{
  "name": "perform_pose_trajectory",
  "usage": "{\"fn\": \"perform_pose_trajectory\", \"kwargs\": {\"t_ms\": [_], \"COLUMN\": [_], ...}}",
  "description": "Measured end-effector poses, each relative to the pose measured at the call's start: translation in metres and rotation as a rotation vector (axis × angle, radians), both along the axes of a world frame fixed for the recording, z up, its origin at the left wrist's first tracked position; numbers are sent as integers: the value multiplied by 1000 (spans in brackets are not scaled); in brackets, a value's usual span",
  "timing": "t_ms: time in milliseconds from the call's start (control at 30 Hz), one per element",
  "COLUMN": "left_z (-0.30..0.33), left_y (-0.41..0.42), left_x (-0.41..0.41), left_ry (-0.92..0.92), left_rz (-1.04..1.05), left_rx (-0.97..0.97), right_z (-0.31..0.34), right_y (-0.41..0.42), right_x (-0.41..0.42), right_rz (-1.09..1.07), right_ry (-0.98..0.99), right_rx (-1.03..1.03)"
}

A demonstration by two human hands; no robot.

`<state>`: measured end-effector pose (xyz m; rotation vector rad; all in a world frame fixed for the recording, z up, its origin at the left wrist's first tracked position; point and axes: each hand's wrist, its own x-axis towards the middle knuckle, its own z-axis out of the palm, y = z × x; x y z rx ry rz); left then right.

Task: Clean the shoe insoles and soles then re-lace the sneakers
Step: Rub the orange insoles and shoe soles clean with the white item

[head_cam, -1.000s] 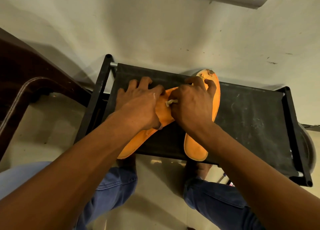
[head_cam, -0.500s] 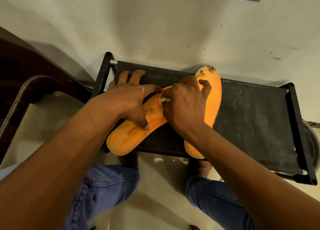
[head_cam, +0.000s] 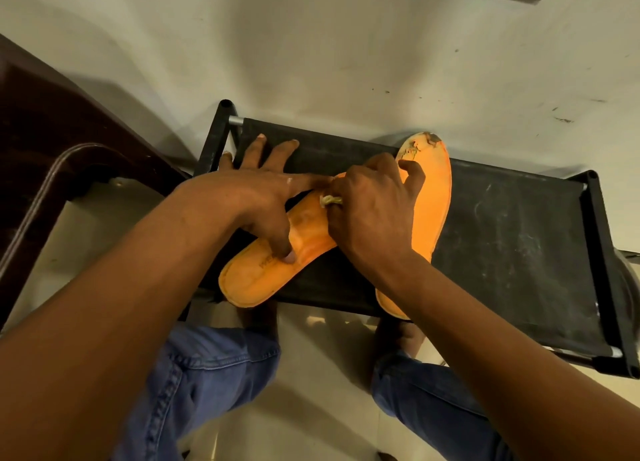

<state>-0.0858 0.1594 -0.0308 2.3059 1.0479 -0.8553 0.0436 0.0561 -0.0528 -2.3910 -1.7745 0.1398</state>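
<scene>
Sliding nearer, the left insole [head_cam: 277, 263] now overhangs the black worktop [head_cam: 512, 238].
Left hand [head_cam: 249, 200] presses it, fingers spread; right hand [head_cam: 374, 207] fingers pinch a small cloth [head_cam: 330, 200] over the right insole [head_cam: 433, 197].

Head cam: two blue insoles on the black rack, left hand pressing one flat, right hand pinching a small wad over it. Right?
Wrong on colour only. The head view shows both insoles orange: the left insole and the right insole. The rest holds: they lie on the black rack, left hand pressing one flat, right hand pinching the small wad.
</scene>
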Motion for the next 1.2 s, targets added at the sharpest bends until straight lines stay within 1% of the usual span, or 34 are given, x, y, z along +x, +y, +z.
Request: {"fn": "perform_pose_trajectory", "kwargs": {"t_ms": [200,267,367,500,600,700,800,933,1067,1200], "left_z": [0,2,0,-3,-4,-4,-2,0,2,0], "left_y": [4,5,5,5,6,4,3,3,2,2], "left_x": [-2,-2,-3,-3,-4,-4,-3,-1,-2,0], "left_ry": [-9,-18,-18,-15,-17,-9,-12,-9,-25,-11], "left_rz": [13,24,20,10,7,4,2,2,12,9], "left_rx": [-10,-27,-19,2,2,8,7,5,-8,5], "right_z": [0,0,0,0,1,0,-2,-4,-5,-6], "right_y": [-6,-7,-6,-6,-7,-5,-2,-4,-6,-4], "right_x": [-20,-25,-25,-20,-18,-12,-5,-9,-21,-13], "right_rz": [148,164,136,97,35,-22,-50,29,152,94], "right_ry": [25,32,58,66,91,59,76,102,61,-12], "right_rx": [-5,6,3,-59,-29,-8,-4,37,30,46]}}
